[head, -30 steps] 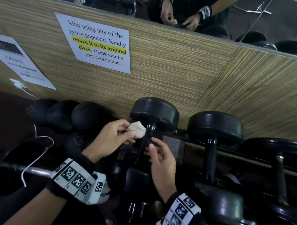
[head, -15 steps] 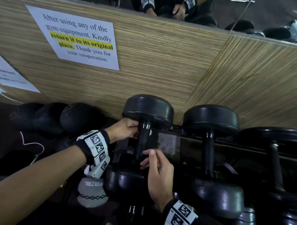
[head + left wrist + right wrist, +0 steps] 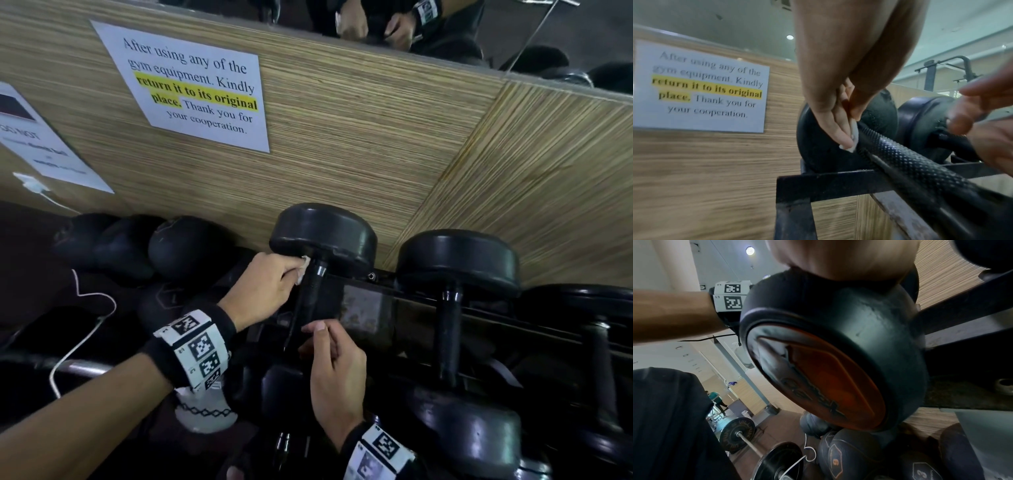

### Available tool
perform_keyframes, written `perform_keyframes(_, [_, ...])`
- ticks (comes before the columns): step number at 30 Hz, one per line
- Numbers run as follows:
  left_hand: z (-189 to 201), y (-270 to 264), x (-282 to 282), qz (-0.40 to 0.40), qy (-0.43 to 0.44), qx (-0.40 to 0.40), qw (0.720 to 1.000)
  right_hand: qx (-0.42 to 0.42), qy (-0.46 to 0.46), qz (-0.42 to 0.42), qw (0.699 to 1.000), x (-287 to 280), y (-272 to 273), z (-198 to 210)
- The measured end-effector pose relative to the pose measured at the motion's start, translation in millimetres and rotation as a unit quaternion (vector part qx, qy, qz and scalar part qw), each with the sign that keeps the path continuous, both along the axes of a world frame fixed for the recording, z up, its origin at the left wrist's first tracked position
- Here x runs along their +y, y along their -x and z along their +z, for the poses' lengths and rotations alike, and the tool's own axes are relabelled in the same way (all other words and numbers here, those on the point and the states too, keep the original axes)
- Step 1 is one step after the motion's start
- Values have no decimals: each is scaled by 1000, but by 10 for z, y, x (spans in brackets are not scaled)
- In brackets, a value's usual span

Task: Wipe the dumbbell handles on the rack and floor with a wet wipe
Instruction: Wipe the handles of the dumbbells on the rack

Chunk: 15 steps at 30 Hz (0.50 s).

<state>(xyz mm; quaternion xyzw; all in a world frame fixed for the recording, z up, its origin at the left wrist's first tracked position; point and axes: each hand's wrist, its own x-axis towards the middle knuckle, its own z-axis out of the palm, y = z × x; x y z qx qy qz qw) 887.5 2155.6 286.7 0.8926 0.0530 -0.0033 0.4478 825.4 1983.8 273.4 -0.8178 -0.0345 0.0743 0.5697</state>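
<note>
Handle [image 3: 900, 155] under my wipe [image 3: 854, 138]: black knurled metal, rough, slight sheen. Dumbbell heads [image 3: 325, 233] matt rubber. Wall panel [image 3: 342, 154] striated wood grain. Notice [image 3: 195, 85] paper.

Left hand [image 3: 265, 284] fingers curl in a pinch; right hand [image 3: 334, 373] hovers, fingers loosely curled.

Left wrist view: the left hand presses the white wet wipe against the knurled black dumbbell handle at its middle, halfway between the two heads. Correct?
Not quite. The left hand presses the white wet wipe against the knurled black dumbbell handle at its far end, right beside the head, as the left wrist view shows.
</note>
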Motion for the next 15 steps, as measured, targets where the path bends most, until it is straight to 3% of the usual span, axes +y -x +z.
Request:
perform_keyframes(6, [45, 118, -74, -13, -62, -30, 998, 11, 16, 34, 999, -28, -19, -21])
perform_keyframes(11, [-236, -30, 168, 12, -67, 73, 995, 17, -5, 31, 999, -38, -20, -20])
perform_keyframes(15, [-311, -223, 160, -59, 91, 170, 980, 13, -21, 30, 999, -35, -23, -33])
